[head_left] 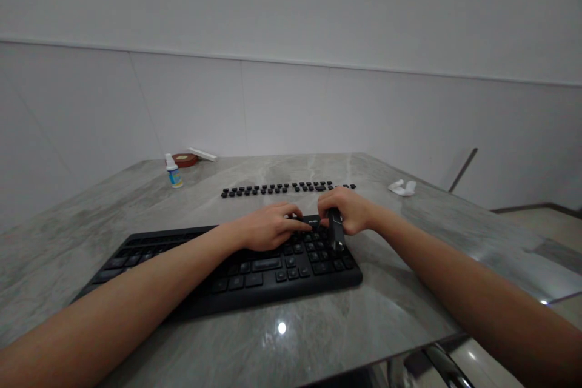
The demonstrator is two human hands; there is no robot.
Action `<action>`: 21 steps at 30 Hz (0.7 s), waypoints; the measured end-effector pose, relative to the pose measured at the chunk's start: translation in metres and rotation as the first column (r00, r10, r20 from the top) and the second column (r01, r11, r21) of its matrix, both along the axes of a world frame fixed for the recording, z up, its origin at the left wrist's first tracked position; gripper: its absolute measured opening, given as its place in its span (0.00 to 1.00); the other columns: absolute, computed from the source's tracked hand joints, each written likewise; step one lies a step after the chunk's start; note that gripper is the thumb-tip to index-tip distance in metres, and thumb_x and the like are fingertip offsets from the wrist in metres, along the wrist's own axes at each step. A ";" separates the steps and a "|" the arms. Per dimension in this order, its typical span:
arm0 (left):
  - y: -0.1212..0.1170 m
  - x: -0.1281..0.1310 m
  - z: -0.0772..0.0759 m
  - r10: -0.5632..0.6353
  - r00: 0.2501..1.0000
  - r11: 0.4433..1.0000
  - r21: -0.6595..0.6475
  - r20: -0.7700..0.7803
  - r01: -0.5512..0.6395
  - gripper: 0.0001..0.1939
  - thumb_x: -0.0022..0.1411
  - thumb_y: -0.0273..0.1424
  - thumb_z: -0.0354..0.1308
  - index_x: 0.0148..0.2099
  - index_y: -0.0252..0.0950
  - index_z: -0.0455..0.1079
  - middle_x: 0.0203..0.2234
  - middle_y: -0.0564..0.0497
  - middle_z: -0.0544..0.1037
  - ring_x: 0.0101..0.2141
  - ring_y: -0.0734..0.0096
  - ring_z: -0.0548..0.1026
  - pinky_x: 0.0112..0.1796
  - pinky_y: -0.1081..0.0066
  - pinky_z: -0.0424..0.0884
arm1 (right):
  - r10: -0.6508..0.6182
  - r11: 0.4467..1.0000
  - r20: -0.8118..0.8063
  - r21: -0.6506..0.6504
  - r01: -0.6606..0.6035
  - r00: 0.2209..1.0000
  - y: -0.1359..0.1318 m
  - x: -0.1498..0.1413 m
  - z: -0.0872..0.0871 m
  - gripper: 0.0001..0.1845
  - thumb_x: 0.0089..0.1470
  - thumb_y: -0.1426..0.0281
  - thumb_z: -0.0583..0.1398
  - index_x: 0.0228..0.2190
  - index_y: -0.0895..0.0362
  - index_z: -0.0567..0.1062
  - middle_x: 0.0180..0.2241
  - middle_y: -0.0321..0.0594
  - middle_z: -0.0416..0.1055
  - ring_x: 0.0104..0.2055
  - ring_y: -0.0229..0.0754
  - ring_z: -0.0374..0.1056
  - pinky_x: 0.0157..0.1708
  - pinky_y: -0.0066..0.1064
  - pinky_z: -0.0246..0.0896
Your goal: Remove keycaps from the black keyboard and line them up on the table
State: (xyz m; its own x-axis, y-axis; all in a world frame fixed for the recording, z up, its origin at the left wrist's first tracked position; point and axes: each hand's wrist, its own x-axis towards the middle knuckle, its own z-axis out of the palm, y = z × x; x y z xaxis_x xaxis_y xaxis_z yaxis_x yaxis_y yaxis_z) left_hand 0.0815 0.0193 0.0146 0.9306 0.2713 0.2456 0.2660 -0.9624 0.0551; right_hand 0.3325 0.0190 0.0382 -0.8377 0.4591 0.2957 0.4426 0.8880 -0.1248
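Note:
A black keyboard (236, 273) lies across the grey marble table (291, 339). My left hand (268, 227) rests on the keyboard's upper right part, fingers curled and pinched toward a key. My right hand (348, 209) is closed around a small black tool (336, 231) that points down at the keys near the right end. Both hands almost touch over the same spot. Behind the keyboard several loose black keycaps (286, 188) lie in two rows.
A small bottle with a blue label (173, 172) stands at the back left, next to a round reddish-brown dish (185, 160) and a white stick (202, 154). A crumpled white cloth (402, 187) lies at the back right. The table's edge runs close on the right.

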 end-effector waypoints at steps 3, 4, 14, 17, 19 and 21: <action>-0.001 0.000 0.001 0.008 1.000 1.000 -0.007 -0.006 -0.008 0.22 0.64 0.23 0.48 0.58 0.44 0.65 0.51 0.46 0.68 0.49 0.62 0.69 0.51 0.62 0.65 | -0.048 0.999 0.030 0.002 0.048 0.998 0.000 -0.001 -0.002 0.03 0.41 0.73 0.57 0.20 0.58 0.72 0.20 0.36 0.67 0.23 0.35 0.59 0.26 0.26 0.49; -0.002 0.000 0.001 0.010 1.000 1.000 -0.007 -0.006 -0.010 0.22 0.64 0.23 0.47 0.58 0.44 0.66 0.51 0.46 0.69 0.49 0.62 0.69 0.51 0.62 0.66 | -0.066 0.998 0.036 0.008 0.066 0.997 0.000 -0.002 -0.003 0.03 0.40 0.74 0.57 0.19 0.58 0.71 0.19 0.36 0.67 0.23 0.35 0.59 0.26 0.26 0.49; -0.002 0.001 0.003 -0.002 1.000 1.000 0.022 0.001 0.002 0.19 0.62 0.23 0.48 0.53 0.40 0.69 0.48 0.46 0.70 0.48 0.62 0.70 0.50 0.62 0.67 | -0.147 0.984 0.141 0.117 0.131 0.979 -0.009 -0.010 0.000 0.06 0.39 0.74 0.56 0.14 0.57 0.65 0.16 0.35 0.62 0.20 0.34 0.53 0.24 0.28 0.42; -0.003 0.001 0.003 0.000 1.000 1.000 0.028 -0.010 0.001 0.19 0.63 0.23 0.48 0.53 0.39 0.69 0.48 0.45 0.69 0.49 0.61 0.70 0.51 0.62 0.67 | -0.172 0.978 0.168 0.144 0.149 0.971 -0.011 -0.011 0.003 0.06 0.39 0.74 0.56 0.15 0.58 0.66 0.16 0.35 0.63 0.20 0.34 0.54 0.24 0.28 0.41; -0.003 0.001 0.003 0.006 1.000 0.999 0.032 -0.020 -0.006 0.19 0.63 0.23 0.48 0.54 0.39 0.69 0.49 0.44 0.69 0.49 0.61 0.70 0.51 0.62 0.67 | -0.179 0.975 0.172 0.164 0.151 0.969 -0.012 -0.011 0.004 0.05 0.39 0.74 0.57 0.16 0.58 0.67 0.18 0.36 0.65 0.21 0.35 0.55 0.24 0.29 0.41; -0.003 0.002 0.003 0.012 1.000 0.999 0.032 -0.025 -0.011 0.20 0.63 0.23 0.47 0.56 0.39 0.68 0.49 0.44 0.69 0.49 0.61 0.70 0.51 0.63 0.66 | -0.165 0.975 0.169 0.175 0.135 0.972 -0.013 -0.010 0.005 0.03 0.40 0.75 0.57 0.18 0.58 0.70 0.20 0.37 0.68 0.23 0.35 0.58 0.25 0.29 0.42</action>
State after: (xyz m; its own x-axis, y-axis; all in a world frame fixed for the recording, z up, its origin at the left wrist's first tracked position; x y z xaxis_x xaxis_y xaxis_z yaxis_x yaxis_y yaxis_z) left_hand 0.0830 0.0165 0.0178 0.9337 0.2741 0.2306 0.2777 -0.9605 0.0172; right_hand 0.3225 0.0060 0.0433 -0.8090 0.5427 0.2256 0.5745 0.8112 0.1087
